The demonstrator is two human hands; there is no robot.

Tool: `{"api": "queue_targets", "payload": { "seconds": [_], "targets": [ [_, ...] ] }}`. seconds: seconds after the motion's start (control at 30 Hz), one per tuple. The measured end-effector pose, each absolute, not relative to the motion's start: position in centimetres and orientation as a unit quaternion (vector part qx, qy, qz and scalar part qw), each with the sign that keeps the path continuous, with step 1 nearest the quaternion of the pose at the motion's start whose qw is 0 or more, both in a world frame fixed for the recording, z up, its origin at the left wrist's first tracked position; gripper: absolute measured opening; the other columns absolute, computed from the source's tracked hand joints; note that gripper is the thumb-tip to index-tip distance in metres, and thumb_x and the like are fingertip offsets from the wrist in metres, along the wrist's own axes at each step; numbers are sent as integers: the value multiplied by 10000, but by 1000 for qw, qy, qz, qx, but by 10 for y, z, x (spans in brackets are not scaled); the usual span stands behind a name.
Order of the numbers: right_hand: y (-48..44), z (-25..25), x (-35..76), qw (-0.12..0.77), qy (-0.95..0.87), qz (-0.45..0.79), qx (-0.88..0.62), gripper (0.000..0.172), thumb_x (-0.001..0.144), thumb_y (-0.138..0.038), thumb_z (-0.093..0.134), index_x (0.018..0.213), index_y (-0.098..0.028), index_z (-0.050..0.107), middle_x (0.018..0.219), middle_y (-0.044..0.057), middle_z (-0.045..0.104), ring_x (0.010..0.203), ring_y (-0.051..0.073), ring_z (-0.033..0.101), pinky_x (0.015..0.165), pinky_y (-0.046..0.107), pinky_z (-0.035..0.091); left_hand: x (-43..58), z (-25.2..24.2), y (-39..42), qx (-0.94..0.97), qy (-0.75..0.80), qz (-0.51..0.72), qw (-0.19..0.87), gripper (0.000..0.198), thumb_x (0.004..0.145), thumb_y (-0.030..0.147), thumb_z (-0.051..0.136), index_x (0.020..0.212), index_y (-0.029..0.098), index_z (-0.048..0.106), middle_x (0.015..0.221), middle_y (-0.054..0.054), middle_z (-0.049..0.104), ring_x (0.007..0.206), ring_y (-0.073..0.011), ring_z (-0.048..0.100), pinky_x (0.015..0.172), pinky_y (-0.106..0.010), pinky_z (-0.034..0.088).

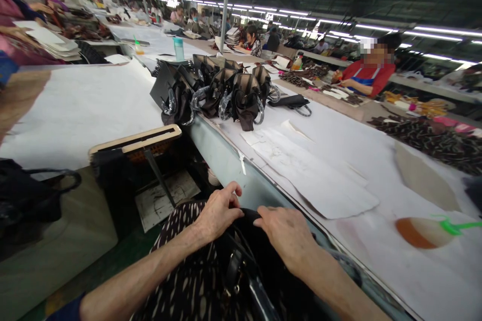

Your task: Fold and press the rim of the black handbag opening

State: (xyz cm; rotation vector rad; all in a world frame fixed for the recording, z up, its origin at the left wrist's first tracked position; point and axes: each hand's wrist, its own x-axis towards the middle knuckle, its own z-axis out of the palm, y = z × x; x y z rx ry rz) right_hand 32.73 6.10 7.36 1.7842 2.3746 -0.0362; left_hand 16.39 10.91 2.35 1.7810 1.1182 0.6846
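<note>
Left hand (218, 210) and right hand (288, 233) pinch the black bag (246, 266) lying beneath them.

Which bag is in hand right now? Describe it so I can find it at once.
Follow the long white-covered table to its near edge. Just below it the black bag lies on the wearer's lap, under the left hand and right hand. Unlike the cluster of dark bags standing farther up the table, it is off the tabletop.

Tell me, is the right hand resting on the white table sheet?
No, the right hand lies on the black bag in the lap, beside the left hand, short of the table.
</note>
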Motion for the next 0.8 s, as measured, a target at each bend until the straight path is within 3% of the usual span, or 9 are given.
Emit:
{"api": "queue_targets", "payload": {
  "seconds": [0.43, 0.63, 0.7, 0.8],
  "targets": [
    [76, 67, 330, 106, 826, -41, 552, 267, 890, -370, 430, 773, -210, 609, 655, 22, 659, 627, 177, 603, 519, 267, 245, 161, 29, 105, 682, 427, 277, 525, 265, 621, 102, 564, 832, 206, 442, 600, 75, 588, 569, -107, 510, 574, -209, 351],
    [80, 69, 311, 113, 842, -82, 522, 215, 873, -215, 400, 834, -201, 612, 721, 43, 669, 659, 194, 616, 530, 272, 283, 160, 36, 105, 724, 399, 264, 497, 250, 642, 59, 499, 840, 205, 457, 619, 67, 601, 601, -115, 537, 621, -221, 385],
    [82, 71, 311, 109, 839, -80, 527, 232, 873, -226, 399, 792, -196, 615, 721, 45, 667, 679, 191, 614, 546, 269, 302, 156, 41, 102, 734, 411, 266, 471, 217, 678, 80, 499, 854, 205, 470, 708, 37, 624, 693, -138, 567, 679, -240, 410],
    [88, 85, 314, 103, 825, -59, 553, 243, 875, -233, 398, 773, -186, 614, 723, 59, 665, 709, 200, 614, 562, 273, 319, 148, 51, 91, 725, 463, 333, 386, 306, 723, 171, 550, 1020, 215, 489, 1082, -39, 572, 1043, -199, 505, 915, -309, 373]
  ]
}}
